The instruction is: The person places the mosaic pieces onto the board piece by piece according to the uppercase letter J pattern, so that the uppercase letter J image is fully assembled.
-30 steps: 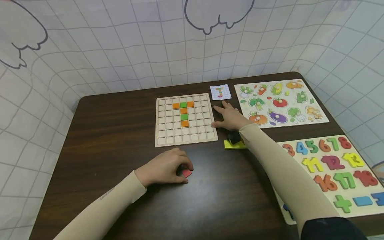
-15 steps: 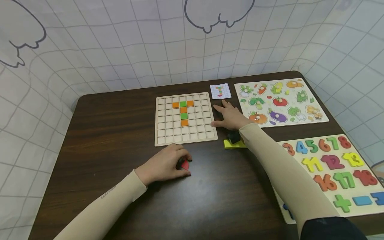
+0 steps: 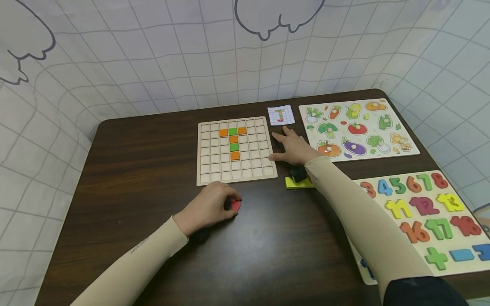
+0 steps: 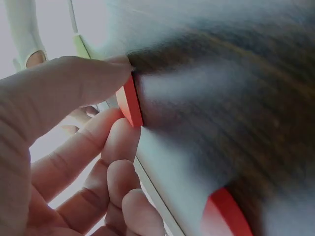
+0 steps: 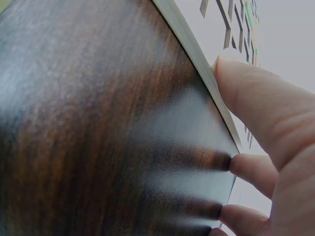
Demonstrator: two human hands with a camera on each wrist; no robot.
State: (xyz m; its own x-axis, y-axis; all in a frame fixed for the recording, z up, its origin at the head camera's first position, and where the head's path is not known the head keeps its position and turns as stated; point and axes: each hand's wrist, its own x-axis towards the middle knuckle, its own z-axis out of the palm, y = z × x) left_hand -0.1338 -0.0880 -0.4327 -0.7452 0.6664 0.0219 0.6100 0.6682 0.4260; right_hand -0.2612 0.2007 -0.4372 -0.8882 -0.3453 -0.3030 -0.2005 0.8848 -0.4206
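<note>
My left hand (image 3: 208, 209) pinches a small red tile (image 3: 235, 205) between thumb and fingertips, just in front of the wooden grid board (image 3: 249, 173). One side of this tile looks rounded in the head view; in the left wrist view the red tile (image 4: 129, 102) shows its edge. A second red piece (image 4: 225, 216) lies on the table below that hand, not made out in the head view. Orange tiles (image 3: 234, 139) and green tiles (image 3: 234, 147) form a T on the board. My right hand (image 3: 292, 148) rests with spread fingers, its thumb (image 5: 246, 91) touching the board's right edge.
A pattern card (image 3: 281, 115) lies behind the right hand. To the right are a vegetable puzzle board (image 3: 365, 158) and a number puzzle board (image 3: 405, 272). Beside the right wrist sit a black object (image 3: 298, 174) and a yellow strip (image 3: 296, 183). Dark table (image 3: 145, 153) surrounds the board.
My left hand has moved a little away from me, closer to the grid board, and the red tile in its fingers has turned to show a rounded side. The right hand stays put.
</note>
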